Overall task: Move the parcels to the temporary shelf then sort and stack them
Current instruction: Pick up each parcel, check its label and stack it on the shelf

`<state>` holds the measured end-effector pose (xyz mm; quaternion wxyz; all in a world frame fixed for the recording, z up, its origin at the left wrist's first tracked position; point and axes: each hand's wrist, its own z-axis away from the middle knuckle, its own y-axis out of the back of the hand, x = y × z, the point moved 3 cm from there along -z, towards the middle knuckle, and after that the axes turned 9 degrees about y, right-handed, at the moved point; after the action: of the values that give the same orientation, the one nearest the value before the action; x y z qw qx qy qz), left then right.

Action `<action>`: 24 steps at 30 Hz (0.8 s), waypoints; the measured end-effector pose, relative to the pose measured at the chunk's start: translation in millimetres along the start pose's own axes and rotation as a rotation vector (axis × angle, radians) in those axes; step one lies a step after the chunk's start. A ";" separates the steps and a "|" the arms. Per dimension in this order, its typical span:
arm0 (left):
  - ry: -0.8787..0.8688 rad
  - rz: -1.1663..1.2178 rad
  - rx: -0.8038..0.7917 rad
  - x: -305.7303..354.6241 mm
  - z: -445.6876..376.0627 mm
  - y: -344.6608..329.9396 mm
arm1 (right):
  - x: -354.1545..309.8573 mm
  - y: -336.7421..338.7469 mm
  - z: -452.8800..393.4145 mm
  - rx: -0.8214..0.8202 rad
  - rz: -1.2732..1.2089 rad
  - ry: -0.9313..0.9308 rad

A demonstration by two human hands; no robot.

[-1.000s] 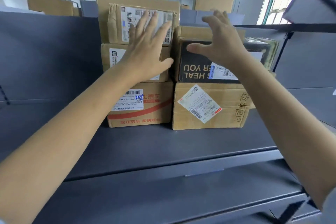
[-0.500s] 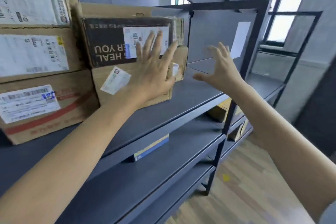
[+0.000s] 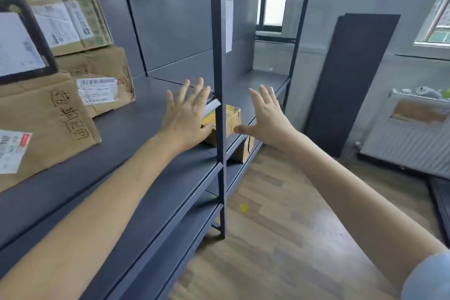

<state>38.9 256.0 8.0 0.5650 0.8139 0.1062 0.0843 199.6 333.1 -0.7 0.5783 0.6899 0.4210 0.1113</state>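
Stacked cardboard parcels (image 3: 48,119) stand at the left on the dark grey shelf (image 3: 136,134); a black box (image 3: 22,41) lies on top of the nearest one. My left hand (image 3: 186,114) hovers with fingers spread over the shelf board, to the right of the stack and touching no parcel. My right hand (image 3: 266,114) is held out beyond the black upright post (image 3: 220,80), fingers spread, holding nothing. Between the two hands, on a lower shelf level, sits a small parcel with yellow tape (image 3: 226,119). Another brown parcel (image 3: 244,151) shows below it.
A second shelf bay (image 3: 267,80) continues to the right behind the post. A dark panel (image 3: 350,80) leans on the wall, with a white radiator (image 3: 409,143) to its right. Wooden floor (image 3: 280,238) lies below the shelves.
The view has swung right, away from the stacked parcels. Both hands came off the boxes and moved right, now spread in the air near the upright post.
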 end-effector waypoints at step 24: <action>0.009 0.008 -0.423 138.4 -150.6 -207.6 | 261.3 -76.8 -70.2 -0.325 0.370 -0.048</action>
<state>117.4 499.3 -131.9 0.7223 0.6773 0.0853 0.1107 282.2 566.2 -134.8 0.6615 0.6554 0.2502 0.2650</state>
